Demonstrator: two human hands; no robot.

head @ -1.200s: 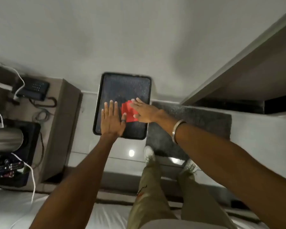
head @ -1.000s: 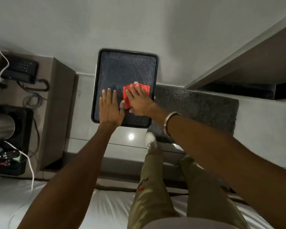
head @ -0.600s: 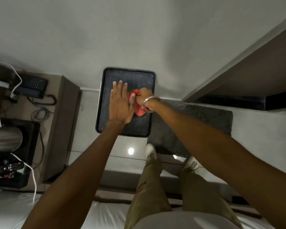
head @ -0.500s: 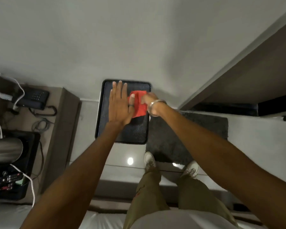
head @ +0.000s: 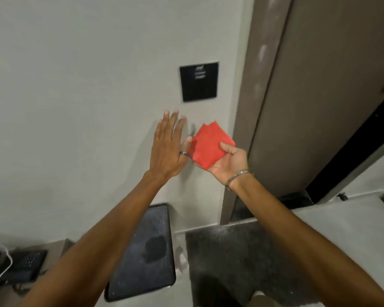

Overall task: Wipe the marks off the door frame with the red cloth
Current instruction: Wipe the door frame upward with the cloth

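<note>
Right hand (head: 227, 161) pinches the folded cloth (head: 210, 145) mid-frame, left hand (head: 167, 149) spread flat, empty — best press it flat on the frame's (head: 256, 89) pale smudges, upper right.

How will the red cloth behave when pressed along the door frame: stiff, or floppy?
Probably floppy: the red cloth lies folded in layers across the right hand, its corners uneven. Likely light, since a thumb alone pins it. It may unfold when rubbed on the door frame.

Lettering on the black wall plate (head: 199, 82) is too blurred to read
</note>
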